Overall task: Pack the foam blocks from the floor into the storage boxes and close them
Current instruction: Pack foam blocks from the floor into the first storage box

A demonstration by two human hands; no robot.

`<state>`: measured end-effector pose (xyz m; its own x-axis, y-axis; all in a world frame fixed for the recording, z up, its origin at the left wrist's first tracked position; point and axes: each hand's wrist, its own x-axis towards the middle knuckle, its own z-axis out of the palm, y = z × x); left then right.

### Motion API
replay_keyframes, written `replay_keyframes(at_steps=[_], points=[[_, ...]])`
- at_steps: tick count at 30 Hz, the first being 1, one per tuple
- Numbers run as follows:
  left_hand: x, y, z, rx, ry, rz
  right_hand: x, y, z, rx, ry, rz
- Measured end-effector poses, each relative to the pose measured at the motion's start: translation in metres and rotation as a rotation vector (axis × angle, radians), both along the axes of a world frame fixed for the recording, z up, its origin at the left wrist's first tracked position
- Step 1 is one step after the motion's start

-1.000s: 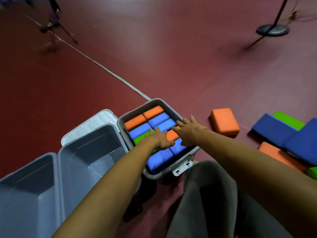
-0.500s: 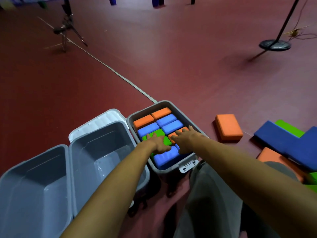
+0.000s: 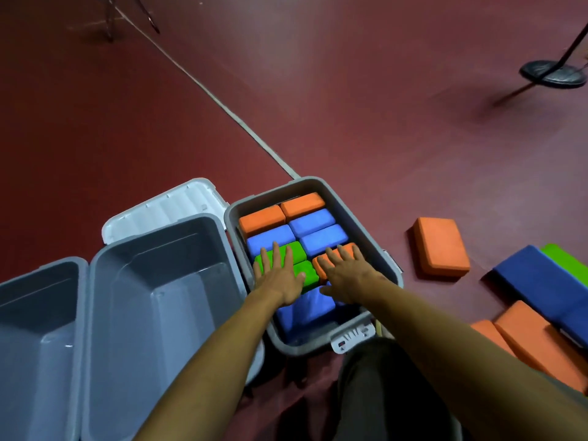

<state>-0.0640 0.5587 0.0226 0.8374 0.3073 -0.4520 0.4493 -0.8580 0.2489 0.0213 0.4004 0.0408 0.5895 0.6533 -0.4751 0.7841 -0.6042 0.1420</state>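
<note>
Flat, straight-fingered, holding nothing: our left hand presses the green foam block, our right hand the orange foam block, both packed inside the grey plastic storage box; 1 loose orange foam brick lies beside it.

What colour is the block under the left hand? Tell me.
Green: the block under the left hand, clearest in the head view.

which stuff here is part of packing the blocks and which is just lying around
For the job: filled box, empty grey box, white lid, loose orange block, pile of blue, orange and green blocks, left hand and right hand flat on the packed blocks.

Just lying about: round stand base, tripod legs, pale line across the floor.
</note>
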Motion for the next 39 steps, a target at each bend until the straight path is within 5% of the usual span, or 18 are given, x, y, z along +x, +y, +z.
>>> replay_keyframes(at_steps=[13,19,29,39], points=[[0.137,0.087,-0.094,0.154,-0.042,0.086,0.183,0.097,-0.114,0.243,0.052,-0.025],[0.159,0.097,-0.134,0.179,-0.076,0.135,0.183,0.108,-0.163,0.319,0.078,-0.088],[0.157,0.092,-0.185,0.406,-0.418,0.231,0.196,0.137,-0.211,0.672,-0.233,-0.076],[0.146,0.08,-0.185,0.362,-0.375,0.211,0.193,0.129,-0.214,0.712,-0.222,0.098]])
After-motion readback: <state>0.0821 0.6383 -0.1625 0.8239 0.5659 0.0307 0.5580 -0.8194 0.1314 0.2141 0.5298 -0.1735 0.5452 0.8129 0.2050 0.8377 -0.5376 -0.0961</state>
